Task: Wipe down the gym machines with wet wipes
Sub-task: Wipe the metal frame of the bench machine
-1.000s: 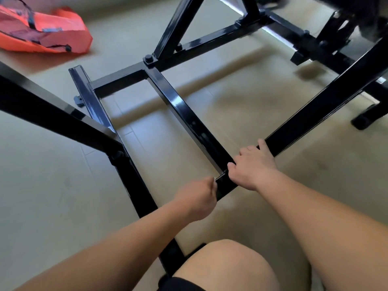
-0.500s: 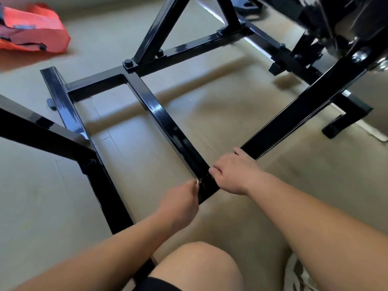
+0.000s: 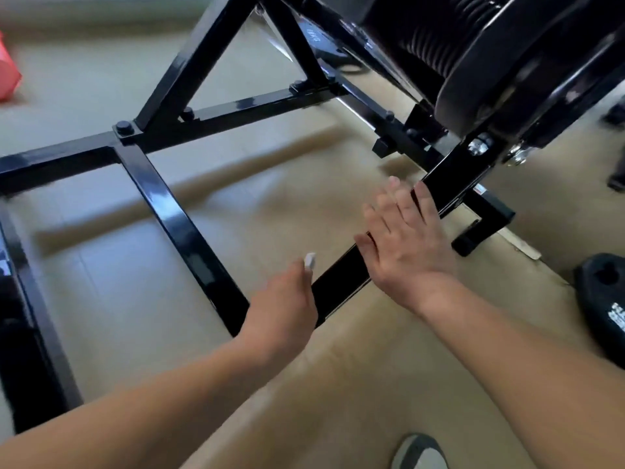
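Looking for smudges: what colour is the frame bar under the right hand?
Glossy black frame bar, best in the head view.

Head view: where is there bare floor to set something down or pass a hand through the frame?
Free: tiles between centre bar, cross bar and slanted bar; also left of the centre bar. Crowded: upper right, under the black drum, and by the right hand.

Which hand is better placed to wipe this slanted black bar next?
Left: the left hand pinches what looks like a small white wipe beside the bar; the right hand is open over the bar, holding nothing.
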Available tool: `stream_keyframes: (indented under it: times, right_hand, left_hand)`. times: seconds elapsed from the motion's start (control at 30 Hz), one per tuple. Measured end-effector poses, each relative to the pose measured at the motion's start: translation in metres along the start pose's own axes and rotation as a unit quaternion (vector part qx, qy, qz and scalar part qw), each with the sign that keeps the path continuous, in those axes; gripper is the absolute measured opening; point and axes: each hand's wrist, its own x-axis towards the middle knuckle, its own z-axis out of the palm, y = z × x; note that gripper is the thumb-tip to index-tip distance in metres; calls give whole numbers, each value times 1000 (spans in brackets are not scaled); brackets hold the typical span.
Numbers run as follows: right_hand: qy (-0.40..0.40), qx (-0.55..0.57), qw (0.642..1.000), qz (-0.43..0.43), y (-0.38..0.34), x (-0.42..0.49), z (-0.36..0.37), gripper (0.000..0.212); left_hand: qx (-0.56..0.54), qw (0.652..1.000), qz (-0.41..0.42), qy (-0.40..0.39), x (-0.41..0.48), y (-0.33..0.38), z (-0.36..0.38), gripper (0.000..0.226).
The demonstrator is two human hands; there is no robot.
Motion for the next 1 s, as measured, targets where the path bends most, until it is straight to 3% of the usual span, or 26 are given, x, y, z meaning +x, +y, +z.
stream_keyframes:
  times: [0.07, 0.2, 0.33, 0.43, 0.53, 0.6, 0.7, 0.77, 0.83, 1.0]
  right_hand:
    - [51, 23, 998, -15, 3, -1, 15, 59]
    - [100, 21, 994, -25, 2, 3, 20, 53]
    - [98, 16, 995, -25, 1, 2, 19, 56]
    - [64, 3, 998, -22, 1, 1, 13, 61]
    - [27, -13, 999, -32, 2, 0, 8, 65]
    - [49, 28, 998, -31, 4, -3, 5, 65]
    - [129, 97, 987, 26, 10, -13, 2, 63]
    - [138, 105, 983, 58, 17, -22, 2, 64]
    - [129, 107, 983, 77, 26, -29, 6, 65]
    - [126, 138, 980, 70, 32, -31, 13, 64]
  left_hand:
    - [-20, 998, -20, -51, -6, 7, 31, 46]
    - [-46, 997, -48, -24, -3, 5, 46, 49]
    - [-75, 995, -43, -50, -10, 0, 41, 47]
    - [-39, 997, -58, -43, -24, -13, 52, 64]
    - [13, 986, -136, -91, -32, 4, 58, 83]
    - [15, 982, -151, -115, -31, 32, 60, 90]
    - [62, 995, 21, -69, -7, 54, 60, 90]
    - [92, 984, 144, -54, 11, 46, 52, 88]
    - [110, 977, 171, -61, 8, 24, 52, 89]
    - [152, 981, -1, -119, -44, -11, 68, 102]
